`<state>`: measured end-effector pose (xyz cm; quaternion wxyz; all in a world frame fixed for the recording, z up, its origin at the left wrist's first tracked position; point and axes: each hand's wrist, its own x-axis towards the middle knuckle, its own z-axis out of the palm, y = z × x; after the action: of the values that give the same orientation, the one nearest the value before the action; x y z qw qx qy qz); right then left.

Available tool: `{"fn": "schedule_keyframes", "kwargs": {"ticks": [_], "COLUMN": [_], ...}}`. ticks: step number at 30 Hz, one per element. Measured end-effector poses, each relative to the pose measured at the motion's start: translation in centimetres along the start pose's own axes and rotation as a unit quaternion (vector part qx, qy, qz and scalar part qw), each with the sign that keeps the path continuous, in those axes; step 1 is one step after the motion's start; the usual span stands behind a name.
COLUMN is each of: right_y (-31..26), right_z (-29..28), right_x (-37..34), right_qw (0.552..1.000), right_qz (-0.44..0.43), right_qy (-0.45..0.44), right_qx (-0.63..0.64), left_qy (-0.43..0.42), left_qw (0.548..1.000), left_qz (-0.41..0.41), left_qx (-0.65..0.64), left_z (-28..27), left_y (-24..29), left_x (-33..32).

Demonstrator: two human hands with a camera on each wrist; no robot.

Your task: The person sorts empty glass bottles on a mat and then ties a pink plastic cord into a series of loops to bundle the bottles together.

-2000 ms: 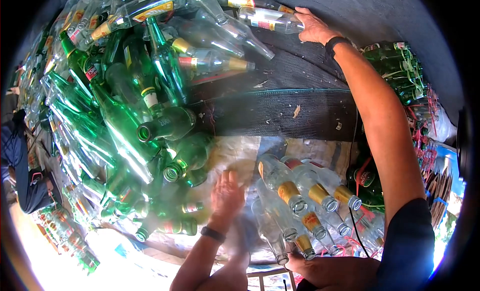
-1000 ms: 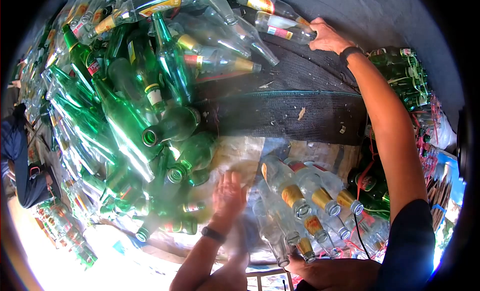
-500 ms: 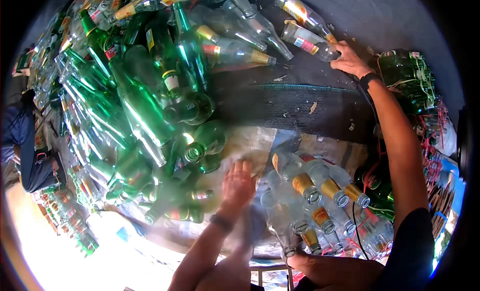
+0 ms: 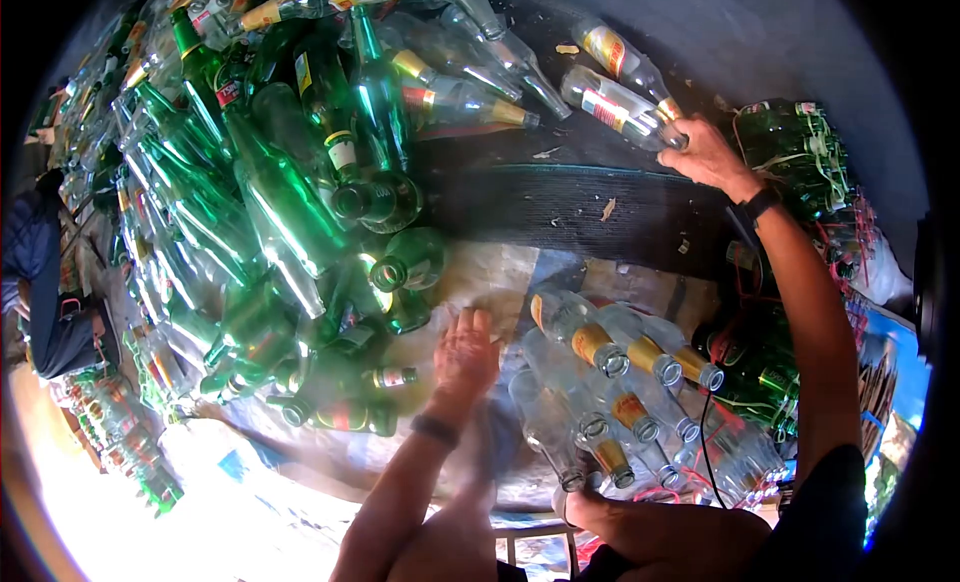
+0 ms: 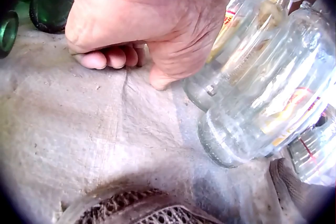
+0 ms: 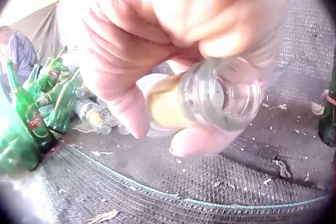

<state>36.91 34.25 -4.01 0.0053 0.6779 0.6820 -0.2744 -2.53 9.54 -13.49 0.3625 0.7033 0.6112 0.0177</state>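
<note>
Because glass can slip, the right hand [image 4: 710,157], which pinches a gold-foiled neck [image 6: 165,109], should in my judgement hold it firmly just below the rim and avoid knocking. Two clear bottles [image 4: 608,106] extend beyond this hand, necks toward it; whether both are gripped, I cannot tell. Nearer the body, the left hand [image 4: 467,359] holds nothing, its fingers relaxed over a pale sheet [image 4: 495,272]. To its right, I count nine mouths in a clear stack [image 4: 631,410]; to its left, green bottles [image 4: 285,197] lie too densely for counting.
</note>
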Motion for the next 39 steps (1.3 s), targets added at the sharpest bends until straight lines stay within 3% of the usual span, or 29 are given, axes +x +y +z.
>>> {"fn": "schedule_keyframes", "kwargs": {"ticks": [1,6,9,12,17,23,25,32,36,39], "right_y": [-1.2,-3.5,-3.4,-4.5,-8.0,-9.2,-10.8,-14.0,-15.4,-17.8], "right_z": [-0.3,-1.4,-1.8,-1.7,-3.5,-5.0,-5.9,-7.8,-8.2,-8.1], "right_x": [-1.2,-4.9,-6.3,-8.4,-11.6,-13.1,-13.2,-12.9,-12.9,-12.5], "right_qw": [0.998,0.993,0.998,0.999,0.997,0.995,0.989,0.975,0.948,0.944], "right_qz": [0.027,0.085,0.023,-0.019,0.005,-0.019,0.022,0.042,0.004,-0.018], "right_qy": [-0.005,-0.029,-0.059,-0.030,-0.070,-0.099,-0.133,-0.179,-0.205,-0.212], "right_qx": [0.051,0.072,0.004,-0.029,-0.022,0.028,0.056,0.121,0.245,0.252], "left_qy": [0.007,0.011,0.000,0.018,0.031,0.036,0.042,0.046,0.045,0.033], "left_qw": [1.000,1.000,1.000,1.000,0.999,0.999,0.998,0.998,0.998,0.999], "left_qz": [0.001,0.005,-0.004,0.005,0.023,0.033,0.036,0.039,0.036,0.028], "left_qx": [0.005,-0.005,0.002,0.010,0.002,0.002,0.011,-0.001,-0.005,-0.002], "left_z": [0.1,0.1,0.1,0.5,0.8,0.3,0.8,0.7,0.7,0.7], "left_y": [-0.1,0.0,0.1,-0.1,-0.5,-0.3,-0.6,-0.7,-0.8,-0.8], "left_x": [0.0,0.0,0.0,-0.2,0.1,-0.1,0.0,-0.2,-0.2,-0.2]}}
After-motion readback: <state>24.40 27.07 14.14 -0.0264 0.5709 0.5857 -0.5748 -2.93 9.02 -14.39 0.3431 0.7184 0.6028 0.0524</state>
